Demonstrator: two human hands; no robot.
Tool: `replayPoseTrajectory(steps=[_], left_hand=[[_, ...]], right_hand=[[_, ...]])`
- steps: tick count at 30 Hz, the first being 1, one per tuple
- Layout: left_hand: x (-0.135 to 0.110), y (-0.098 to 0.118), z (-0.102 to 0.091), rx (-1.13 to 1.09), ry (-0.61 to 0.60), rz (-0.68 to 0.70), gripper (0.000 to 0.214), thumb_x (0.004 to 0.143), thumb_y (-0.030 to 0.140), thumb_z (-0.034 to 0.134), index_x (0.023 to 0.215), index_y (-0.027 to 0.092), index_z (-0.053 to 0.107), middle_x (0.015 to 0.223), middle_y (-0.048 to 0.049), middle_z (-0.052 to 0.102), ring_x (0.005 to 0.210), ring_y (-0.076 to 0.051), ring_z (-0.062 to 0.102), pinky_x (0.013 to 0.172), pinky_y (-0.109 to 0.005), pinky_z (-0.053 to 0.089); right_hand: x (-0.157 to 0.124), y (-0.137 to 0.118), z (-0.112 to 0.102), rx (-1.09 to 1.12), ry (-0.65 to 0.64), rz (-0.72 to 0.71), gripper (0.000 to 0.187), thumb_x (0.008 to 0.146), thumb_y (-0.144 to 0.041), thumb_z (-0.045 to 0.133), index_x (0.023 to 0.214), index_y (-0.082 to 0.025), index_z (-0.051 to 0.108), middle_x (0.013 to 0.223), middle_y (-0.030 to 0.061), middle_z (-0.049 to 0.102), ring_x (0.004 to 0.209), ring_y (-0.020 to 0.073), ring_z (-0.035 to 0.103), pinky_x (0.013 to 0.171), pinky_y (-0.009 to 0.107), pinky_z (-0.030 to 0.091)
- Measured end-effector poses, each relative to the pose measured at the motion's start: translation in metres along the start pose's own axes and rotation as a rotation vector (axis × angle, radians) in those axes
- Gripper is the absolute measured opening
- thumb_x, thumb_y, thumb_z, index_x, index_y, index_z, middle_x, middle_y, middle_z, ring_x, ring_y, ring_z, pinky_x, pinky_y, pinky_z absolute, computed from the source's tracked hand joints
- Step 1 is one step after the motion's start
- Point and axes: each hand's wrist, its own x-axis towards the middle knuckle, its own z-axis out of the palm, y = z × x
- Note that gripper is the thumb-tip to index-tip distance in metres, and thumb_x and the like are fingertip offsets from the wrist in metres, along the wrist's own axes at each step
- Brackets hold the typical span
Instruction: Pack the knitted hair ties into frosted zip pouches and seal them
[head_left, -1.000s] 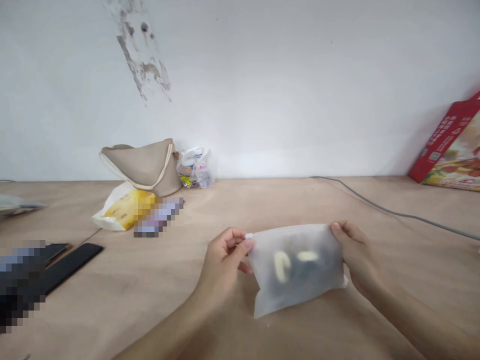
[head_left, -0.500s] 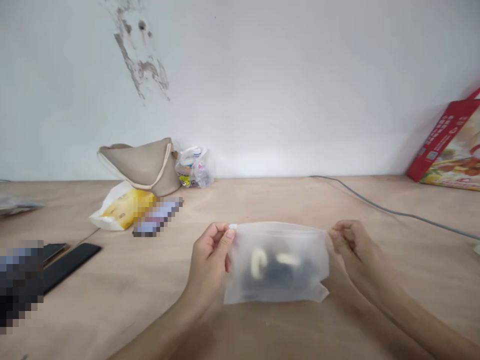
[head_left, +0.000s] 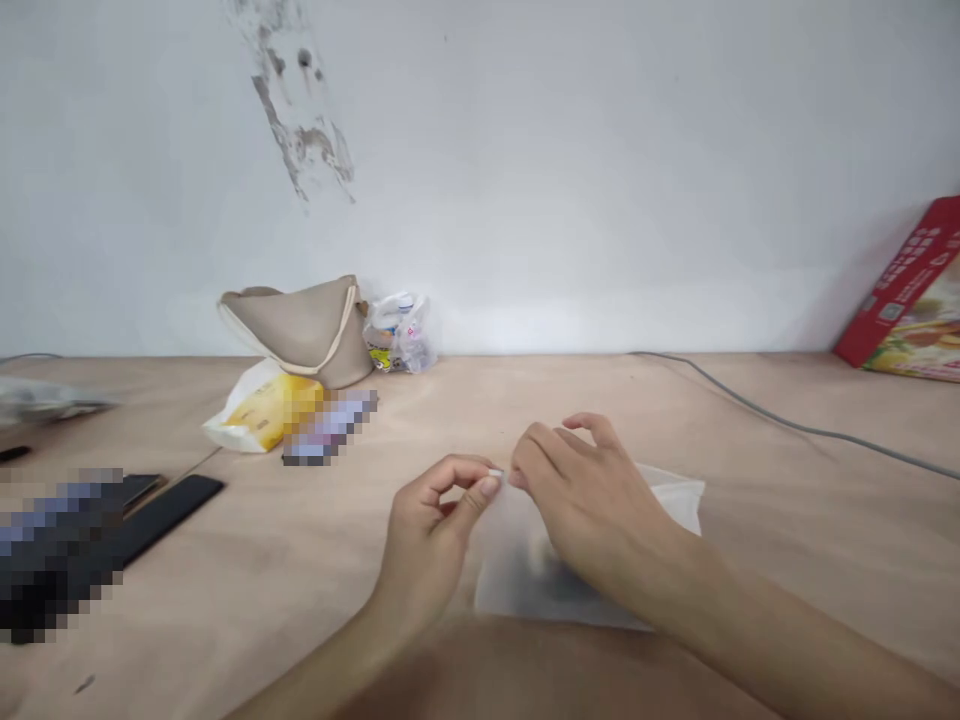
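A frosted translucent zip bag (head_left: 510,580) with something dark and a pale shape inside hangs low in the middle of the head view. My left hand (head_left: 439,520) pinches the bag's upper left corner, where a small white slider (head_left: 496,473) shows between thumb and forefinger. Close beside it, my right hand (head_left: 581,490) reaches across the front of the bag, thumb and forefinger closed at the top edge near the slider. This hand covers much of the bag. The bag's upper right corner sticks out behind it, unheld.
Left on the wooden table (head_left: 300,560) lie a black flat object (head_left: 176,510), a blurred-out phone-like item (head_left: 330,428) and a yellow-white tissue pack (head_left: 274,408). Behind them stand a beige bag (head_left: 307,325) and a plastic bag (head_left: 401,335). A grey cable (head_left: 772,410) and red box-shaped bag (head_left: 900,290) are right.
My right hand has let go of the bag's upper right corner and moved left, to the top edge beside my left hand. My left hand still pinches the slider corner. The view has shifted slightly.
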Motion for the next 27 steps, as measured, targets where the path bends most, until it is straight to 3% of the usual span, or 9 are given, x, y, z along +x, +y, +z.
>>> replayPoseTrajectory(steps=[4, 7, 10, 13, 15, 17, 20, 23, 27], left_hand=[[0.017, -0.01, -0.015, 0.008, 0.13, -0.04, 0.016, 0.065, 0.032, 0.07, 0.069, 0.017, 0.066, 0.069, 0.0014, 0.063, 0.042, -0.005, 0.035, 0.039, -0.018, 0.029], [0.029, -0.019, -0.028, -0.005, 0.199, 0.017, 0.014, 0.067, 0.032, 0.07, 0.07, 0.019, 0.066, 0.073, 0.0024, 0.063, 0.046, -0.006, 0.039, 0.044, -0.017, 0.036], [0.03, -0.022, -0.041, 0.02, 0.053, 0.075, 0.016, 0.07, 0.036, 0.069, 0.067, 0.02, 0.067, 0.088, -0.0018, 0.068, 0.068, -0.013, 0.058, 0.064, -0.022, 0.048], [0.021, -0.021, -0.045, 0.086, -0.128, 0.082, 0.041, 0.083, 0.051, 0.047, 0.068, 0.021, 0.07, 0.09, -0.0077, 0.071, 0.1, -0.025, 0.061, 0.09, -0.035, 0.047], [0.009, -0.021, -0.038, 0.242, -0.123, 0.142, 0.045, 0.087, 0.051, 0.039, 0.08, 0.022, 0.072, 0.103, -0.0076, 0.07, 0.112, -0.026, 0.057, 0.1, -0.039, 0.041], [-0.003, -0.024, -0.022, 0.436, -0.156, 0.24, 0.036, 0.089, 0.044, 0.041, 0.107, 0.025, 0.066, 0.126, -0.0047, 0.06, 0.122, -0.025, 0.049, 0.105, -0.039, 0.037], [-0.015, -0.039, 0.004, 0.651, -0.377, 0.491, 0.049, 0.092, 0.037, 0.036, 0.14, 0.026, 0.035, 0.146, -0.0027, 0.037, 0.135, -0.022, 0.033, 0.111, -0.04, 0.029], [-0.013, -0.057, 0.021, 0.784, -0.471, 0.562, 0.061, 0.093, 0.042, 0.034, 0.146, 0.02, 0.014, 0.151, -0.0073, 0.025, 0.138, -0.024, 0.025, 0.112, -0.044, 0.028], [-0.006, -0.073, 0.027, 0.865, -0.545, 0.572, 0.067, 0.092, 0.046, 0.035, 0.147, 0.017, 0.01, 0.15, -0.0115, 0.025, 0.137, -0.028, 0.026, 0.111, -0.049, 0.027]], right_hand=[[-0.023, 0.037, -0.004, -0.108, -0.009, 0.04, 0.026, 0.085, -0.004, 0.033, 0.074, -0.018, 0.051, 0.07, 0.0016, 0.057, 0.059, 0.0155, 0.054, 0.086, 0.04, 0.031], [-0.049, 0.065, -0.015, -0.174, 0.016, 0.099, 0.025, 0.09, -0.009, 0.032, 0.074, -0.019, 0.049, 0.069, 0.0013, 0.057, 0.059, 0.0158, 0.054, 0.086, 0.042, 0.031], [-0.08, 0.073, -0.029, -0.121, 0.095, 0.074, 0.02, 0.092, -0.015, 0.036, 0.079, -0.02, 0.05, 0.077, 0.0008, 0.063, 0.065, 0.0153, 0.058, 0.091, 0.043, 0.03], [-0.1, 0.061, -0.034, 0.047, 0.105, 0.057, 0.011, 0.091, -0.02, 0.044, 0.087, -0.022, 0.054, 0.081, 0.0002, 0.065, 0.07, 0.0156, 0.061, 0.092, 0.041, 0.034], [-0.104, 0.045, -0.027, 0.1, 0.11, 0.07, 0.013, 0.09, -0.02, 0.045, 0.096, -0.021, 0.057, 0.089, 0.0032, 0.068, 0.082, 0.018, 0.063, 0.089, 0.038, 0.04], [-0.098, 0.027, -0.014, 0.083, 0.14, 0.075, 0.022, 0.09, -0.019, 0.043, 0.108, -0.017, 0.056, 0.104, 0.0082, 0.067, 0.099, 0.0209, 0.061, 0.087, 0.037, 0.045], [-0.082, 0.005, 0.014, 0.07, 0.085, 0.055, 0.04, 0.088, -0.025, 0.044, 0.124, -0.007, 0.048, 0.126, 0.0152, 0.057, 0.119, 0.0248, 0.051, 0.094, 0.04, 0.046], [-0.071, -0.004, 0.038, 0.13, -0.047, 0.04, 0.06, 0.081, -0.032, 0.051, 0.131, -0.001, 0.043, 0.135, 0.0189, 0.047, 0.127, 0.0282, 0.041, 0.101, 0.044, 0.041], [-0.074, -0.003, 0.054, 0.193, -0.17, 0.052, 0.072, 0.074, -0.03, 0.053, 0.136, 0.001, 0.036, 0.142, 0.019, 0.036, 0.132, 0.0297, 0.031, 0.105, 0.047, 0.034]])
